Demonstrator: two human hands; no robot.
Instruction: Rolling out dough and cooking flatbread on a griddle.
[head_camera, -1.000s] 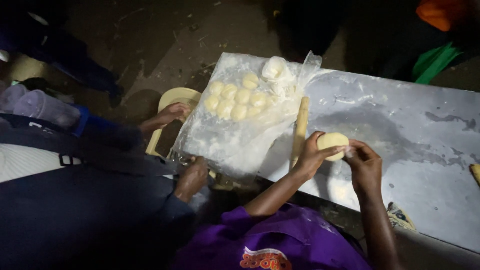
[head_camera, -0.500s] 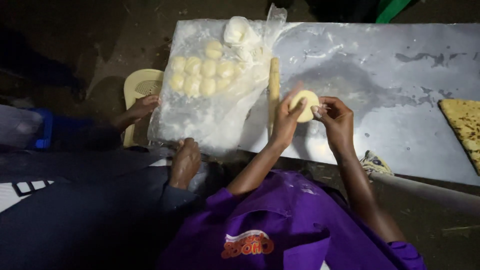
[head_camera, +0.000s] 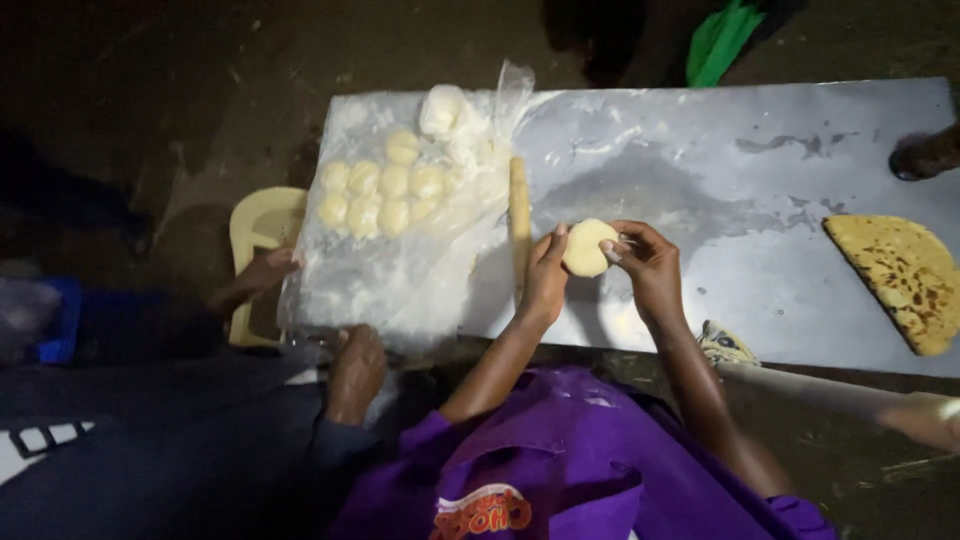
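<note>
My left hand (head_camera: 545, 280) and my right hand (head_camera: 648, 265) together hold a pale round dough ball (head_camera: 586, 247) just above the floured metal table (head_camera: 740, 190). The fingers of both hands press on its edges. A wooden rolling pin (head_camera: 519, 222) lies on the table just left of my left hand. Further left, a clear plastic sheet (head_camera: 400, 270) carries several more dough balls (head_camera: 375, 195) and a white lump in plastic (head_camera: 443, 108).
A cooked flatbread (head_camera: 895, 275) lies at the table's right edge. Another person in dark clothes sits at my left, one hand (head_camera: 355, 370) at the table's near edge, the other (head_camera: 258, 280) by a yellow plastic stool (head_camera: 258, 235). A green object (head_camera: 720, 40) lies beyond the table.
The view has shifted, bringing the flatbread fully into sight on the right. My hands have turned the dough ball between them, keeping it over the same part of the table.
</note>
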